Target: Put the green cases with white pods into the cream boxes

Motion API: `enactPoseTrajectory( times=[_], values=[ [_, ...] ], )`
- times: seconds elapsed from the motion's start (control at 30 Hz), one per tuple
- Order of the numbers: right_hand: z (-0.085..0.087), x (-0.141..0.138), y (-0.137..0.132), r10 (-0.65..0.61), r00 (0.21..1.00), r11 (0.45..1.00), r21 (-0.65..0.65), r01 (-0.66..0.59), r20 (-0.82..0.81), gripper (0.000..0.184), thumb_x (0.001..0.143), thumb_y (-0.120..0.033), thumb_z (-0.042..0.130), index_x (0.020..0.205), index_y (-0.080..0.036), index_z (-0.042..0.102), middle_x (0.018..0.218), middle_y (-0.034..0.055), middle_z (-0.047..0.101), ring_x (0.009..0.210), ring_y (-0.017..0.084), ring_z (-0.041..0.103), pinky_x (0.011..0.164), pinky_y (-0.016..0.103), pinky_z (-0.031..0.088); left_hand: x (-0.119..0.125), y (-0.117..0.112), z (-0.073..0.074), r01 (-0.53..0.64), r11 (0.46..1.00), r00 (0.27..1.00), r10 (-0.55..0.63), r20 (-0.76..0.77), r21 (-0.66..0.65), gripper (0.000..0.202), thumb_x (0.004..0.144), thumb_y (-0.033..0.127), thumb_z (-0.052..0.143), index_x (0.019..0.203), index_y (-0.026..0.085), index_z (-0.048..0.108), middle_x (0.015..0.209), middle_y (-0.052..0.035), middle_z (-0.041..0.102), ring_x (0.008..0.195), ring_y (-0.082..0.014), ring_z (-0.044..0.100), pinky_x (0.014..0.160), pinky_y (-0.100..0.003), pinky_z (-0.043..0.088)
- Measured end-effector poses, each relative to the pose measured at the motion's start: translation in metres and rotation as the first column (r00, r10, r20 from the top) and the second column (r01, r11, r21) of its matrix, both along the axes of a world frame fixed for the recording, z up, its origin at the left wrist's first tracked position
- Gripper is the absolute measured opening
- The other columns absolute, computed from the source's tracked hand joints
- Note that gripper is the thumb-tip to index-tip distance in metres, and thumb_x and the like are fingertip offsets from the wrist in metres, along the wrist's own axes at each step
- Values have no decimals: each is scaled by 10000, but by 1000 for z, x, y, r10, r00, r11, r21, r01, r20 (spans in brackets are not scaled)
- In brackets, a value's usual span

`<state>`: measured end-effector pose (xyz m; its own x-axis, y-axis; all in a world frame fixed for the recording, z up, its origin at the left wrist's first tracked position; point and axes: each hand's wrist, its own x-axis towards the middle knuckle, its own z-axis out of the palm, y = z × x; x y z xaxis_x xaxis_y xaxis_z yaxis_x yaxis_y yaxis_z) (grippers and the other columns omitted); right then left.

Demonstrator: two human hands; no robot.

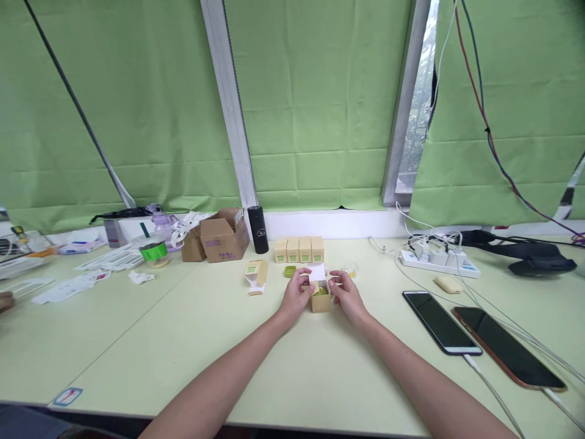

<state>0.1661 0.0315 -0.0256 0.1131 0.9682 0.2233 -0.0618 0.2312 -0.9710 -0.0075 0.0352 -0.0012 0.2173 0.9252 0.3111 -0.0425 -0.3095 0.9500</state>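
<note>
A small tan cardboard box (pixel 320 302) stands on the pale green table (pixel 292 360) with its white top flap up and something green inside. My left hand (pixel 296 294) grips the box's left side, fingers curled. My right hand (pixel 346 292) pinches the right side near the flap. Behind them is a row of several closed tan boxes with green labels (pixel 298 249). One open box of the same kind (pixel 256 275) lies on its side to the left. A small green item (pixel 289 271) sits between the row and my hands.
A black cylinder (pixel 260 229) and brown cartons (pixel 222 236) stand at the back. Papers and a green-banded cup (pixel 155 252) are at the left. Two phones (pixel 441 321) on charging cables and a power strip (pixel 439 258) lie at the right.
</note>
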Motion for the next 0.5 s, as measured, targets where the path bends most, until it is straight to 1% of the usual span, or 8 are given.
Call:
enactPoseTrajectory(
  times=[0.2, 0.33, 0.5],
  values=[
    [3, -1, 0, 3, 1000, 1000, -29, -4, -3, 505, 732, -540, 721, 1111, -228, 605, 928, 41, 657, 707, 195, 614, 538, 281, 427, 1, -1, 3, 6, 1000, 1000, -6, 5, -3, 436, 790, 309, 718, 1157, 224, 497, 985, -44, 704, 980, -205, 660, 858, -318, 476],
    [2, -3, 0, -7, 1000, 999, -34, 8, 29, 490, 737, -522, 729, 1116, -235, 610, 945, 51, 664, 729, 203, 635, 536, 270, 422, 2, -2, 3, -8, 1000, 1000, 8, -14, 2, 439, 788, 296, 713, 1160, 231, 488, 1000, -46, 705, 992, -208, 664, 862, -318, 465],
    [-2, -4, 1, 0, 996, 1000, -26, 3, 91, 498, 740, -530, 705, 1131, -236, 613, 989, 58, 648, 740, 201, 633, 581, 299, 471, 2, 0, 1, -12, 1000, 1000, 12, -12, 13, 449, 801, 276, 713, 1161, 240, 448, 1034, -55, 724, 984, -202, 669, 874, -326, 466]
  ],
)
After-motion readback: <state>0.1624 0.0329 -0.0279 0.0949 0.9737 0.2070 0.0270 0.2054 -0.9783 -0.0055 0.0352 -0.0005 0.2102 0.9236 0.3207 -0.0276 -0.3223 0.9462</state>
